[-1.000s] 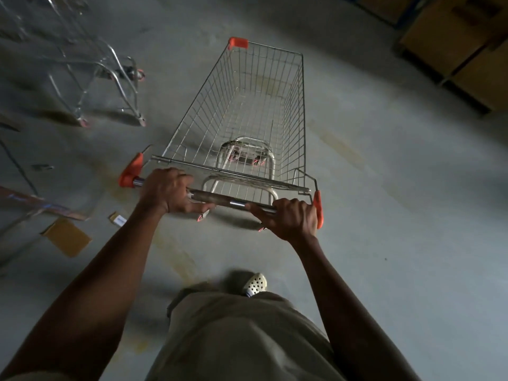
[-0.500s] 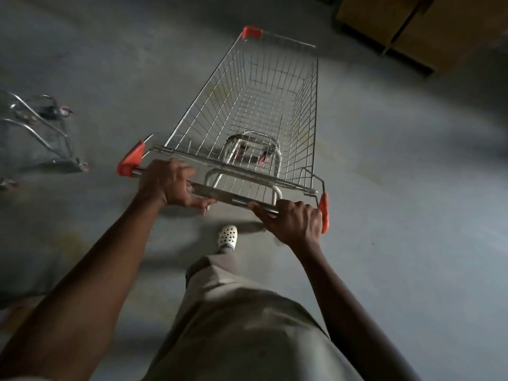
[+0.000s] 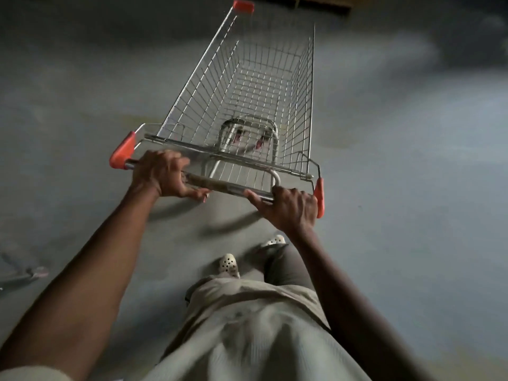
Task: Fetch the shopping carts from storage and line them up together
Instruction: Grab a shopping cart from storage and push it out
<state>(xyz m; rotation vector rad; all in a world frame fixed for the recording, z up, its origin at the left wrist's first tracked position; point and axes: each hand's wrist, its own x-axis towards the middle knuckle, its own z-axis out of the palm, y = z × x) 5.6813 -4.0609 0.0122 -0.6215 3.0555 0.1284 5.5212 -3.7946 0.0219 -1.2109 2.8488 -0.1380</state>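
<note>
Both hands unchanged on the bar since half a second ago, but the cart has rolled on: the metal frame (image 3: 26, 273) that sat at mid-left is now a blur at the lower-left edge, and the brown boxes (image 3: 324, 2) have nearly left the top of view. Left hand (image 3: 162, 174) is wrapped over the handle bar (image 3: 228, 187) just inside the left orange end cap (image 3: 122, 151), thumb tucked under. Right hand (image 3: 288, 207) grips the same bar hard against the right orange end cap (image 3: 319, 198). Shopping cart (image 3: 247, 86) is directly ahead, upright, basket empty, nose pointing up-frame on the bare concrete floor (image 3: 398, 188). White clogs (image 3: 228, 264) are mid-stride close behind the rear frame. Looks like the transport leg, no line-up row in view yet. To do it well: keep the wide two-hand grip for steering, push evenly so the nose tracks straight, keep toes off the rear wheels, and slow before nesting into the next cart.
</note>
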